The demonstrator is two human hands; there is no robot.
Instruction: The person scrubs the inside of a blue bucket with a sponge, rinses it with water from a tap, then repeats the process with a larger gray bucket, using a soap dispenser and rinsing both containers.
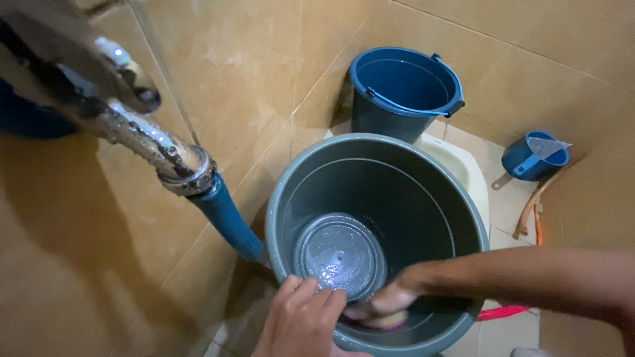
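A large grey-blue bucket [456, 198] stands below me on the bathroom floor, a little water glistening on its bottom. My left hand [301, 320] grips its near rim, fingers curled over the edge. My right hand [383, 301] reaches inside from the right and presses a pale yellow sponge with a pink layer [387, 322] against the near inner wall. The hand is blurred.
A metal tap [132, 125] with a blue hose [228, 218] juts from the tiled wall at left. A smaller blue bucket [403, 89] stands behind, a blue dipper [532, 157] at right, an orange hose [532, 215] beside it. Something pink [503, 312] lies by the bucket.
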